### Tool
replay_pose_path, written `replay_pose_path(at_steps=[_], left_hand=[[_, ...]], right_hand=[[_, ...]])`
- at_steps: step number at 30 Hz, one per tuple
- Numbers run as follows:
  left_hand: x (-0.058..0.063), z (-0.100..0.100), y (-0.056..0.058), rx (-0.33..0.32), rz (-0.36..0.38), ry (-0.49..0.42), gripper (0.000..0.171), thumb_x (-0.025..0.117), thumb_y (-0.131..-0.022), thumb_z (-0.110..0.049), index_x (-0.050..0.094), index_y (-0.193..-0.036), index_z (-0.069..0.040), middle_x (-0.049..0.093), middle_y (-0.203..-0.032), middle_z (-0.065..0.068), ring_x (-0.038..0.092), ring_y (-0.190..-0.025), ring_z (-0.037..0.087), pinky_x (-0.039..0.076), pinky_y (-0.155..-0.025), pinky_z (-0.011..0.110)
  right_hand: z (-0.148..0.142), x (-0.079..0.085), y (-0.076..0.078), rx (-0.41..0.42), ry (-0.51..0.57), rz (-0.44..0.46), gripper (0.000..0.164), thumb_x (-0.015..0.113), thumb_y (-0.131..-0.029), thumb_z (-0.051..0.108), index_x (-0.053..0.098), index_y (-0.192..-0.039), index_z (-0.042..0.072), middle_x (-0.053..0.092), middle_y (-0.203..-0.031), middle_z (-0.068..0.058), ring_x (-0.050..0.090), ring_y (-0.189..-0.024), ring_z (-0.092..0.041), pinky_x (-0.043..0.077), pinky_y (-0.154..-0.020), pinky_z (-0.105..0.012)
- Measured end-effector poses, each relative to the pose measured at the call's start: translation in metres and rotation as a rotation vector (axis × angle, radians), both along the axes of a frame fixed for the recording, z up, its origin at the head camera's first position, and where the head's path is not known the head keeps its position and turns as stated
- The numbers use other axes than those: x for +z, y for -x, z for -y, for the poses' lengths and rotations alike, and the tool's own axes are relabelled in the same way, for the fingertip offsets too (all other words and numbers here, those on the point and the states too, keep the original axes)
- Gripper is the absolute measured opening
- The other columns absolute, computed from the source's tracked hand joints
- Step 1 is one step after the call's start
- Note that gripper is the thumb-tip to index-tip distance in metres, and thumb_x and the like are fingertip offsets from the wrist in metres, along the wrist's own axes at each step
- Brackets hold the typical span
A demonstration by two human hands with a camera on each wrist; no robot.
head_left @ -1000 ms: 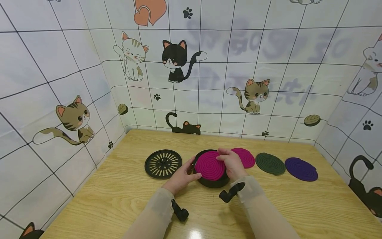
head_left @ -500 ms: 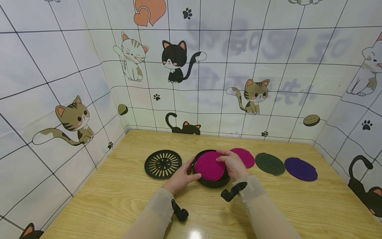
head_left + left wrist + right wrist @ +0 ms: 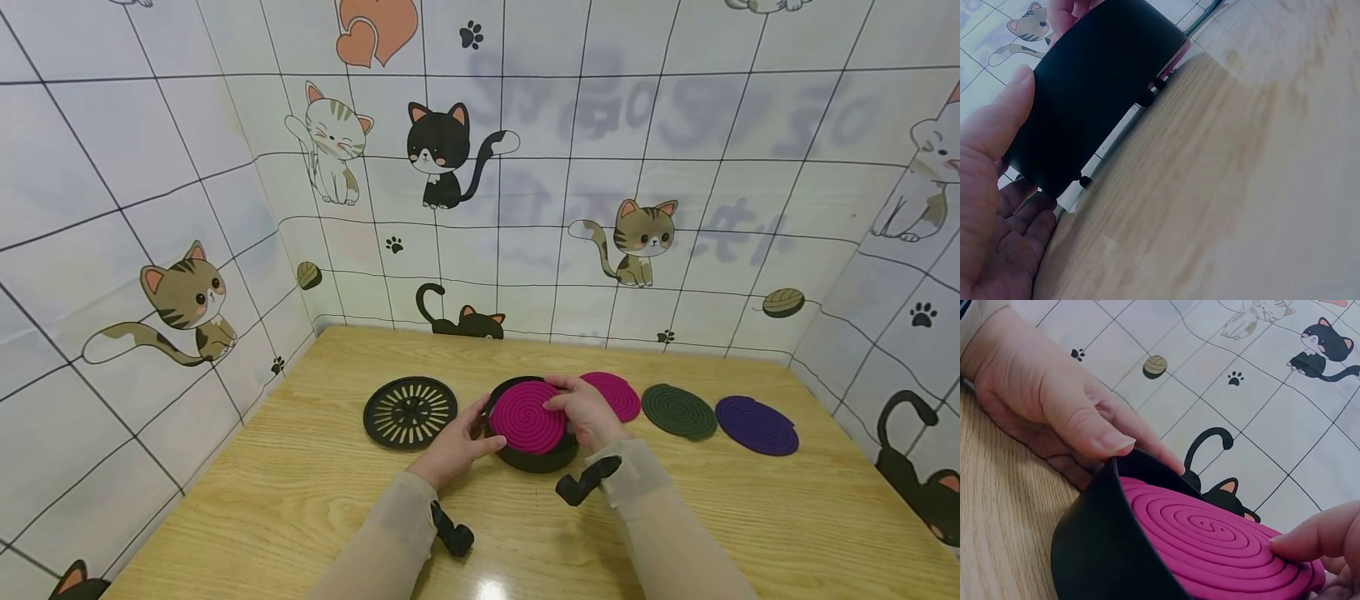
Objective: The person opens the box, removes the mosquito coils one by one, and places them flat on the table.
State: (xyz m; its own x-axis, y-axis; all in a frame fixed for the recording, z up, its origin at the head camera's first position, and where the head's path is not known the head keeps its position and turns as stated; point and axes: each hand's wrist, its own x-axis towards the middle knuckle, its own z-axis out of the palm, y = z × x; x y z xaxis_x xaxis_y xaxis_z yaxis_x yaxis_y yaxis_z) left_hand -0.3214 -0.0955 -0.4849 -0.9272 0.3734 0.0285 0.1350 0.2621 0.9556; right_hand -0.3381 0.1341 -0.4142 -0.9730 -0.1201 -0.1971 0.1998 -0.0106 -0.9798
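A magenta mosquito coil [image 3: 528, 417] lies tilted in the mouth of a black round coil holder [image 3: 538, 461], its right side raised above the rim. My left hand [image 3: 456, 448] holds the holder's left side, thumb at the near rim and fingers around the outside. Pinched between the thumb and fingers of my right hand [image 3: 590, 414] is the coil's right edge. In the right wrist view, the coil's spiral [image 3: 1204, 534] slants across the opening. The left wrist view shows the holder's dark side wall [image 3: 1094, 81] and small round feet [image 3: 1145, 97] underneath; the holder's inside is hidden.
A black slotted lid [image 3: 410, 412] lies left of the holder. To the right are another magenta coil [image 3: 615, 397], partly behind my right hand, a green coil [image 3: 679, 411] and a purple coil [image 3: 757, 425]. Cat-printed walls [image 3: 540, 275] enclose the wooden table [image 3: 300, 500].
My right hand and wrist have shifted very slightly to the right, still pinching the coil. The left hand, holder and other coils stay where they were.
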Motion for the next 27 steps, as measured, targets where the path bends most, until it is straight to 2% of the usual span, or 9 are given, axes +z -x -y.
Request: replay_pose_path(at_steps=[8,17,20,24,27], left_hand=[[-0.001,0.000,0.001,0.005,-0.007,0.013,0.089,0.072,-0.084,-0.047,0.022,-0.154,-0.024,0.036,-0.151,0.006,0.035,-0.138,0.026,0.028,-0.112,0.043],[-0.002,0.001,0.001,0.003,-0.002,0.012,0.088,0.071,-0.084,-0.046,0.022,-0.154,-0.025,0.035,-0.152,0.005,0.034,-0.138,0.027,0.028,-0.112,0.044],[-0.002,0.001,0.001,0.004,-0.002,0.012,0.087,0.071,-0.085,-0.046,0.022,-0.154,-0.025,0.034,-0.153,0.005,0.034,-0.139,0.027,0.028,-0.112,0.044],[0.010,0.000,-0.006,-0.001,0.002,0.006,0.086,0.071,-0.087,-0.039,0.021,-0.155,-0.019,0.033,-0.153,0.009,0.033,-0.139,0.030,0.027,-0.112,0.046],[0.021,0.000,-0.013,-0.009,0.009,0.002,0.085,0.071,-0.088,-0.035,0.021,-0.155,-0.014,0.033,-0.153,0.012,0.033,-0.139,0.031,0.027,-0.112,0.046]], right_hand=[[0.000,-0.002,0.000,0.009,-0.019,-0.015,0.052,0.051,-0.089,-0.009,0.043,-0.139,-0.002,0.059,-0.102,-0.012,0.063,-0.066,-0.011,0.053,-0.054,-0.024],[0.000,-0.002,-0.002,0.015,-0.068,-0.013,0.059,0.055,-0.087,-0.010,0.040,-0.143,0.000,0.058,-0.112,-0.019,0.064,-0.068,-0.014,0.056,-0.058,-0.030],[0.001,-0.002,-0.001,0.002,-0.062,-0.006,0.060,0.055,-0.087,-0.010,0.039,-0.143,0.000,0.059,-0.109,-0.018,0.064,-0.067,-0.014,0.056,-0.057,-0.031],[0.001,-0.003,-0.001,-0.007,-0.045,-0.002,0.057,0.056,-0.086,-0.010,0.039,-0.140,-0.001,0.060,-0.101,-0.015,0.064,-0.065,-0.014,0.055,-0.056,-0.030],[0.001,-0.003,-0.001,-0.001,-0.042,-0.004,0.056,0.056,-0.087,-0.009,0.040,-0.140,-0.001,0.060,-0.101,-0.014,0.064,-0.065,-0.013,0.055,-0.056,-0.029]])
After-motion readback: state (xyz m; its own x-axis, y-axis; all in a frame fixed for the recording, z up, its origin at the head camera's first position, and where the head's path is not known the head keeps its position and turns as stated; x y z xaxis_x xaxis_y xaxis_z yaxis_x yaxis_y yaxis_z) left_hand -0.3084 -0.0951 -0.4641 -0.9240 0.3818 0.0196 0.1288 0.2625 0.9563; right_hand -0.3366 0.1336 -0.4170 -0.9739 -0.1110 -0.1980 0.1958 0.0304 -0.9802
